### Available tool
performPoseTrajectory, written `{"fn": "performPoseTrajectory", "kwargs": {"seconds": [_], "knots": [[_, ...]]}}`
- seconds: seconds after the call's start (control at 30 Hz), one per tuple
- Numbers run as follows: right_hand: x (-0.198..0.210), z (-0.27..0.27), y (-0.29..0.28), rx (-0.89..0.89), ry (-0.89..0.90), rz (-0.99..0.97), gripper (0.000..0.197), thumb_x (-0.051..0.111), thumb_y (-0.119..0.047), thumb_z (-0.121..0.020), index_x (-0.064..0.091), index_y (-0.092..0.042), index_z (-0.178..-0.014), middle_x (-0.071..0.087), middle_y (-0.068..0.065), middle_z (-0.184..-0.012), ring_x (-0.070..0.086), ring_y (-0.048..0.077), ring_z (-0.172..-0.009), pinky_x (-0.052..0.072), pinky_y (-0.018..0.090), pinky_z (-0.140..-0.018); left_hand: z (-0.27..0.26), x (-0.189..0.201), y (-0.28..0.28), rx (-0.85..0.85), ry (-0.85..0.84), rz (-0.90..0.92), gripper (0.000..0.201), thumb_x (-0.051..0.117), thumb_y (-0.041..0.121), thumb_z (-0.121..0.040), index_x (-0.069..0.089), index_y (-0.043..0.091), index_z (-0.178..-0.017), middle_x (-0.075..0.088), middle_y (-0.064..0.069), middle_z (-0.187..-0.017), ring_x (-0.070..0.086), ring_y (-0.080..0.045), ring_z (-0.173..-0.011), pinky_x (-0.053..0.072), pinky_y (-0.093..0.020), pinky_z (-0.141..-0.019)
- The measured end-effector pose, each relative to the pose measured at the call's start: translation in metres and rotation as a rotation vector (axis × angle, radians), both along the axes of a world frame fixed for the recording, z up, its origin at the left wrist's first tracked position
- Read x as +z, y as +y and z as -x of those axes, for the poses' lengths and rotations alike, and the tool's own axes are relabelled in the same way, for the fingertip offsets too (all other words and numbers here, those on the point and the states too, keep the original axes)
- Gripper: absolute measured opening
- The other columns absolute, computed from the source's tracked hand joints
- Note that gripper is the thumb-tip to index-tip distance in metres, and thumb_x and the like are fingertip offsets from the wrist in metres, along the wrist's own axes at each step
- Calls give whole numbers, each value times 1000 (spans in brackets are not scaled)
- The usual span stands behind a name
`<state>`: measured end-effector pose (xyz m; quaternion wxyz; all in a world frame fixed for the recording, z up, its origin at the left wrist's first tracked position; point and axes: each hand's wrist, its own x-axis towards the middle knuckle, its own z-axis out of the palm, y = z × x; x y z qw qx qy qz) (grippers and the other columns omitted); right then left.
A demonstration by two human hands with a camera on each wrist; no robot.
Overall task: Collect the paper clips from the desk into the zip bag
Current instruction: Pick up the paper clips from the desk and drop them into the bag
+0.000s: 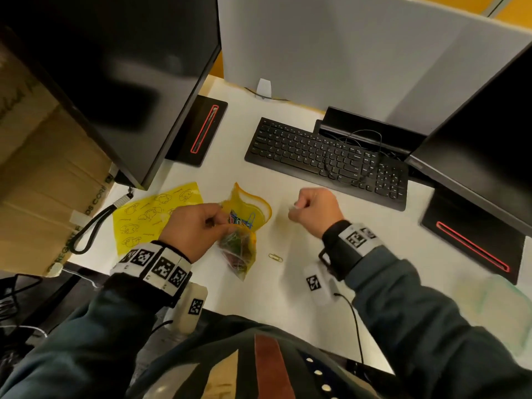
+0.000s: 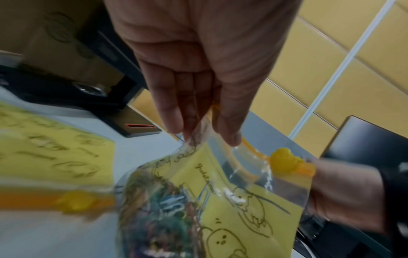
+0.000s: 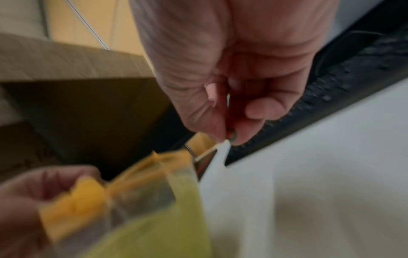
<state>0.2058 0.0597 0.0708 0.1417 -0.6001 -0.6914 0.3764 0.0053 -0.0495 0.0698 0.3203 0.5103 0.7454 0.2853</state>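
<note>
A yellow zip bag printed with cartoon figures stands on the white desk, mouth open, with several coloured paper clips inside. My left hand pinches the bag's top edge between thumb and fingers. The bag's yellow slider sits at the far end of the zip. To the right of the bag, my right hand is curled and pinches a small paper clip between thumb and forefinger. One gold paper clip lies on the desk below the two hands.
A second yellow bag lies flat to the left. A black keyboard with a cable across it sits behind my right hand. Two dark monitors on black bases flank the desk. Cardboard boxes stand at the left.
</note>
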Motion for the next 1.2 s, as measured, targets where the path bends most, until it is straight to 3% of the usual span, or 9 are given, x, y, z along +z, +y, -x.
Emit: {"fn": "performPoseTrajectory", "kwargs": {"seconds": [0.1,0.17,0.3,0.37,0.43,0.6,0.73,0.97,1.2], "knots": [[26,16,10,153,38,-67,27,72,-2,-66,52,-14,-53,58,4,-63,51,15,-57,42,24,-56,-9,9,13,-61,48,-17,27,75,22,-71,55,29,-56,62,13,-63,56,-2,-63,37,-3,-57],[33,29,7,332,-93,-90,17,73,-6,-69,60,-14,-62,57,-3,-64,49,11,-57,36,17,-50,-14,11,16,-70,46,-12,26,75,23,-71,55,30,-56,53,16,-55,49,2,-56,34,-2,-53],[22,32,-2,393,-123,-99,17,68,-8,-79,71,-13,-94,65,-4,-85,54,8,-77,40,17,-70,-12,1,10,-50,-1,-2,24,78,25,-69,58,28,-56,63,8,-61,57,3,-63,43,-7,-62],[13,19,-4,196,-32,-178,13,62,-10,-84,72,-12,-91,67,-4,-86,57,10,-78,43,21,-76,-9,-4,7,-17,-26,2,21,78,23,-68,59,24,-58,72,-4,-79,65,-13,-79,53,-32,-77],[-5,4,-12,65,-80,-158,9,61,-13,-83,69,-11,-80,70,1,-82,63,19,-80,47,25,-72,-6,-5,3,21,-24,5,20,78,23,-67,60,18,-60,72,-6,-86,65,-24,-82,53,-40,-78],[-46,1,-47,340,-497,141,23,61,-29,-82,61,-10,-96,63,10,-103,59,29,-98,45,30,-75,-5,-10,-1,4,-39,-3,19,77,24,-69,60,21,-62,72,0,-93,65,-19,-85,53,-41,-80],[-53,15,-51,431,-549,72,21,47,-13,-87,59,-7,-103,61,14,-111,59,32,-101,47,34,-83,-17,-11,-5,-84,35,-22,29,72,27,-74,48,34,-60,70,0,-99,60,-13,-75,53,-37,-76],[-57,13,-53,523,-608,44,24,43,-11,-90,52,-5,-111,58,14,-114,57,32,-104,46,37,-84,-16,-16,-6,-111,80,-22,14,67,27,-79,55,24,-75,63,4,-86,52,-5,-69,49,-31,-72],[-5,1,-23,-1,24,-211,4,58,-12,-87,61,-12,-84,68,1,-79,63,23,-76,52,32,-74,-20,-21,-3,-126,67,-82,12,63,28,-81,63,16,-83,60,5,-87,56,-15,-77,51,-36,-75]]}}
